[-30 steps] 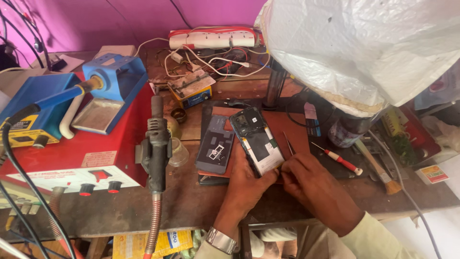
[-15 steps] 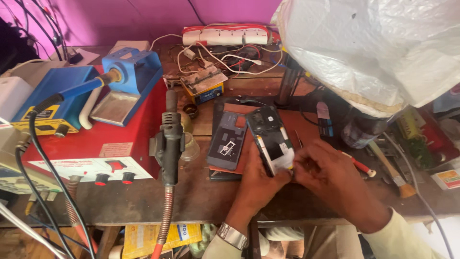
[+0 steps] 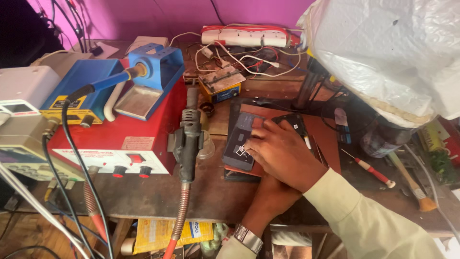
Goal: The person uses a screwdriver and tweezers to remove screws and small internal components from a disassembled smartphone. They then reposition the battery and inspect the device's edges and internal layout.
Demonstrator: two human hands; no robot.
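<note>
My right hand [image 3: 282, 153] reaches left across a red-brown work mat [image 3: 328, 139], its fingertips down on a dark flat phone panel [image 3: 237, 136] with a small white part on it. An opened dark phone [image 3: 294, 120] lies just behind that hand, partly covered. My left hand [image 3: 273, 201] lies under the right wrist with only its back showing, and there is a metal watch [image 3: 248, 238] on the wrist. What either hand grips is hidden.
A black hot-air gun [image 3: 189, 139] rests left of the mat against a red bench unit [image 3: 115, 139]. Blue soldering gear [image 3: 76, 91] stands behind. A red-handled screwdriver [image 3: 371, 170] and a brush [image 3: 412, 184] lie right. A white plastic bag [image 3: 393, 52] hangs over the right.
Both hands held the opened phone up before. Now the phone lies on the mat, and my right hand has crossed left onto the dark panel, covering my left hand.
</note>
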